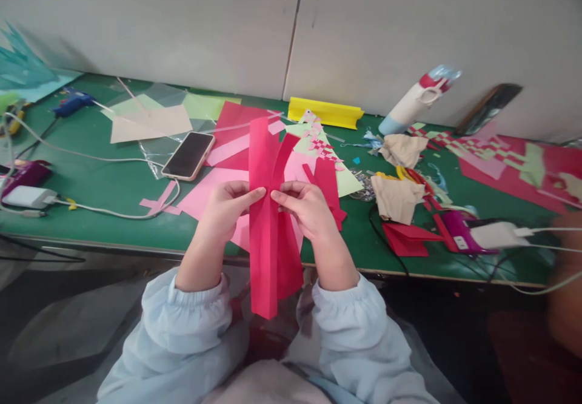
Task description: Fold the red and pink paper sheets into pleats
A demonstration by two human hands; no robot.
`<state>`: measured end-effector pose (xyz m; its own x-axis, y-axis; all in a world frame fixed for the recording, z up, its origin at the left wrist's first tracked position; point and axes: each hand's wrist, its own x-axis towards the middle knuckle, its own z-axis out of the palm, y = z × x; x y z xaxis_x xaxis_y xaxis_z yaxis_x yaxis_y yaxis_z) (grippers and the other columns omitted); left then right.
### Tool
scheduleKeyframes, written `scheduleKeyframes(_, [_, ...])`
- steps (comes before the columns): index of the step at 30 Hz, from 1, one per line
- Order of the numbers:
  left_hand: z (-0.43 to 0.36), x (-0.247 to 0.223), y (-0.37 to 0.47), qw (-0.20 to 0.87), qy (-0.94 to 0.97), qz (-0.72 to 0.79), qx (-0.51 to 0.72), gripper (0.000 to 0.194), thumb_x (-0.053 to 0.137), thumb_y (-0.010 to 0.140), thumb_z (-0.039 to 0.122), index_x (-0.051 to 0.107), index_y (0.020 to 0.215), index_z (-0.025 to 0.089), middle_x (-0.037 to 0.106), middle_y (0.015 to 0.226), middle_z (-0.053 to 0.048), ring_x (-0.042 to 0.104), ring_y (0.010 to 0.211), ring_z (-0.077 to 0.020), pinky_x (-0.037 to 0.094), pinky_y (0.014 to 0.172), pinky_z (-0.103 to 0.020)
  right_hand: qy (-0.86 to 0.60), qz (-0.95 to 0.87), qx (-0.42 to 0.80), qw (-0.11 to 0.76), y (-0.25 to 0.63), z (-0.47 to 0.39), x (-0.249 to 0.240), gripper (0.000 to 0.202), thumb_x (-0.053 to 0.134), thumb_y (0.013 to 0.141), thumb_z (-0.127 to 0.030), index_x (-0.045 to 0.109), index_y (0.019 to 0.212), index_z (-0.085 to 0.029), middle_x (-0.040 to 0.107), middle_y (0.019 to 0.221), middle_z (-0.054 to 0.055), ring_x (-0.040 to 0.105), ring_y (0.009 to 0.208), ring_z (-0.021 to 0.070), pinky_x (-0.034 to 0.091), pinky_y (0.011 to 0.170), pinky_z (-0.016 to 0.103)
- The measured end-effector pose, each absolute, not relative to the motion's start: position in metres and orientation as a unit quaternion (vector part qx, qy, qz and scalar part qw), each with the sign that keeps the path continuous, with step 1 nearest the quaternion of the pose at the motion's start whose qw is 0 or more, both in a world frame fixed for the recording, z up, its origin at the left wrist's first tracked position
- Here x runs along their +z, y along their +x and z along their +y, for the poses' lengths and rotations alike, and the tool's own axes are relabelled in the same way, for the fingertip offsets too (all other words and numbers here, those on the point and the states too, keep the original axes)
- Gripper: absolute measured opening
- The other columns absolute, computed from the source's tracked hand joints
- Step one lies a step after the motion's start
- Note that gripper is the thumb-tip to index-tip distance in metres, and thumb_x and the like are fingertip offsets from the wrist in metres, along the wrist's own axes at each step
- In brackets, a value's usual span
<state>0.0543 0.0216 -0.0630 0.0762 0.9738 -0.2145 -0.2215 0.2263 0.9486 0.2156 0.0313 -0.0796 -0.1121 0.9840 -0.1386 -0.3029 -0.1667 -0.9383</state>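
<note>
- Over the near edge of the table (104,185), holding folded red paper (264,258) upright, its lower end hanging below that edge.
- Pinching the left side of the paper between thumb and index finger of the left hand (227,207).
- Pinching the right side likewise with the right hand (305,204), thumb tips close together near the middle crease; other fingers partly hidden.
- Just behind the paper, overlapped in view by it: pink sheet (207,193) and red sheet (239,119).
- To the left: phone (189,156), white charger (31,196), blue glue gun (73,102).
- To the right: light green sheet (348,179), two beige cloths (398,199), second charger (493,235) on a purple power strip (459,228).
- Near the wall (204,22): yellow folded piece (325,113), bottle (416,102).
</note>
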Motion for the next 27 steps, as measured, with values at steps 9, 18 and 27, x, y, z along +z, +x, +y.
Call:
scheduleKeyframes(9, [0.0218,-0.0626,0.0561,0.628,0.378,0.461,0.501,0.032,0.087,0.059,0.039,0.074,0.074,0.015,0.071,0.071,-0.003,0.062,0.061,-0.0108,0.05,0.057,-0.02,-0.409,-0.393,0.631,0.529,0.2119,0.0267,-0.073,0.031,0.088,0.055,-0.036,0.064,0.068,-0.02,0.061,0.065,-0.004,0.058,0.064,0.0108,0.05,0.064,0.026])
scheduleKeyframes(18, [0.0221,-0.0641,0.0553,0.613,0.38,0.463,0.515,0.033,0.088,0.058,0.039,0.074,0.075,0.015,0.072,0.073,-0.004,0.062,0.061,-0.0111,0.05,0.057,-0.021,-0.424,-0.377,0.667,0.483,0.2151,0.028,-0.0766,0.035,0.091,0.05,-0.033,0.067,0.072,-0.018,0.063,0.066,-0.003,0.058,0.06,0.01,0.05,0.06,0.025])
scheduleKeyframes(27, [0.0226,-0.0617,0.0577,0.598,0.367,0.464,0.54,0.032,0.088,0.056,0.039,0.072,0.068,0.015,0.066,0.061,0.0,0.052,0.049,-0.0061,0.045,0.051,-0.019,-0.399,-0.359,0.669,0.514,0.2103,0.0282,-0.0759,0.035,0.09,0.049,-0.033,0.063,0.067,-0.02,0.06,0.066,-0.005,0.058,0.063,0.0104,0.051,0.064,0.026])
